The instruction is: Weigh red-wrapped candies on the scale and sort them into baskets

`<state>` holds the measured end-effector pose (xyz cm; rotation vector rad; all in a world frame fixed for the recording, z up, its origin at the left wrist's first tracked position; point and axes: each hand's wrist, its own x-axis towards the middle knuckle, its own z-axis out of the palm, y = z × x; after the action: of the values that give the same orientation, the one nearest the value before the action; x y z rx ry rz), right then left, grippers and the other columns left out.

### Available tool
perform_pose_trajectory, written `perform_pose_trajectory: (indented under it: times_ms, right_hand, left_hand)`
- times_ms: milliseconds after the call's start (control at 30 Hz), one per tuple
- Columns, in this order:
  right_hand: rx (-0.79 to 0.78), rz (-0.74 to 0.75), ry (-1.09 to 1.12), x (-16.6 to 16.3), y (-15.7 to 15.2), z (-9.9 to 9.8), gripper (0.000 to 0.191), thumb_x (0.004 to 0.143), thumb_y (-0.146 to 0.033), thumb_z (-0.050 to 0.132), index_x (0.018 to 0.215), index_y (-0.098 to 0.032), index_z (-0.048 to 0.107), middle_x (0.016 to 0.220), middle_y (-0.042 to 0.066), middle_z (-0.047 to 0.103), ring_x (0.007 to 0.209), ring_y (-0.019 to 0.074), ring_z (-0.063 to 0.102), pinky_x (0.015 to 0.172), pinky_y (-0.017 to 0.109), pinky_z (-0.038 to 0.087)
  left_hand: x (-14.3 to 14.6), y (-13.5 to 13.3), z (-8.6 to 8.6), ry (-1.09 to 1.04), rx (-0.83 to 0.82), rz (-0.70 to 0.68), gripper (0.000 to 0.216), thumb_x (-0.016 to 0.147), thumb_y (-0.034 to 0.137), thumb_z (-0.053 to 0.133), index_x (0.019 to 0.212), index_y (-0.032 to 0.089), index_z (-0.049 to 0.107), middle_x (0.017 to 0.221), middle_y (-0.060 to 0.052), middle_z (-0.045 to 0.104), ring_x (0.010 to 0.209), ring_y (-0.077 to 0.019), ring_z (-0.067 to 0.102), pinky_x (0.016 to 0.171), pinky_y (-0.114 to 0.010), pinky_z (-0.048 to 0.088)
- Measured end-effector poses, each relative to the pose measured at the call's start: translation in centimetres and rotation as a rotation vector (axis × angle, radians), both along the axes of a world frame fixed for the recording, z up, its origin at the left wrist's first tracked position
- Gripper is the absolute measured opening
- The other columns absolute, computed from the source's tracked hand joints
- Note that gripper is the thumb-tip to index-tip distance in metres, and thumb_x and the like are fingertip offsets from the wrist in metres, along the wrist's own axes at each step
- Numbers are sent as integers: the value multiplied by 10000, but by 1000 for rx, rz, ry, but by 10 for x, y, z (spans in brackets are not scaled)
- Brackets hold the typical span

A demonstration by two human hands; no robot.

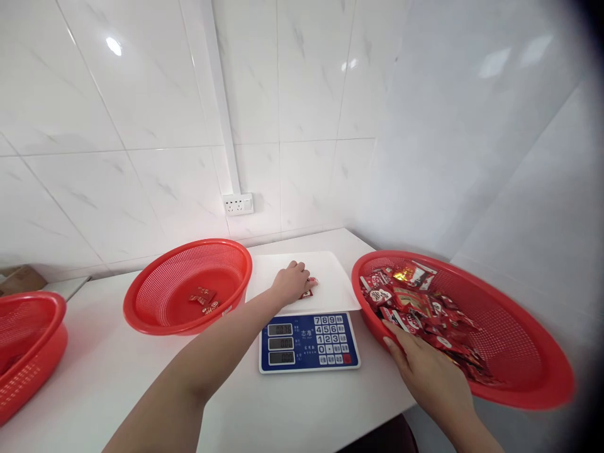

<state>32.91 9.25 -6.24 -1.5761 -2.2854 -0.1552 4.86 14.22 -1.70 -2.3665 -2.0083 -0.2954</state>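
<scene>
With the blue-and-white scale (306, 345) as clock centre, the left hand (291, 282) leaning on the pan (337, 289) at 12 worries me: any weight there would probably skew the reading. It's curled over a red packet (306, 294). The right hand (431, 377) lies at 4, on the rim of the loaded basket (523, 330) at 3; push too hard and that could tip and spill. Fingers hide too much, so can't tell if either hand is actually gripping. Count: two hands, one scale, three red baskets (the near basket (155, 286) and far basket (35, 371) both around 9), one socket panel (238, 204). Piled packets (415, 301) overlap too much to tally.
</scene>
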Motion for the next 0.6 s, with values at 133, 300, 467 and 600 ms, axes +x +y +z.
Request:
perform_pose_trajectory:
  times_ms: [133, 300, 467, 600]
  right_hand:
    - [-15, 9, 13, 0, 0, -1, 453, 908, -389, 265, 1195, -216, 569, 1109, 48, 657, 926, 223, 646, 721, 346, 535]
    - [-23, 4, -7, 2, 1, -2, 458, 908, -388, 261, 1207, -212, 560, 1139, 53, 642, 960, 232, 634, 704, 344, 531]
    - [-13, 6, -30, 1, 0, -1, 458, 910, -384, 253, 1209, -214, 556, 1137, 54, 643, 964, 229, 632, 715, 340, 524]
    - [-7, -27, -30, -1, -1, -1, 462, 910, -380, 247, 1195, -200, 562, 1126, 55, 648, 966, 232, 629, 716, 349, 521]
  left_hand:
    - [-11, 2, 5, -47, 74, 114, 280, 884, 394, 471, 1011, 163, 565, 1025, -62, 584, 935, -193, 558, 753, -366, 476]
    - [-41, -1, 29, -79, 150, 286, 263, 910, 373, 417, 972, 156, 554, 965, -49, 580, 852, -168, 564, 696, -327, 472]
    - [-94, -21, 61, -25, 102, 423, 233, 900, 309, 368, 926, 170, 553, 1005, -110, 561, 978, -257, 525, 666, -336, 460]
    - [-107, -37, 65, 24, -11, 458, 299, 802, 325, 533, 1027, 129, 542, 1122, -205, 529, 1095, -388, 459, 754, -466, 444]
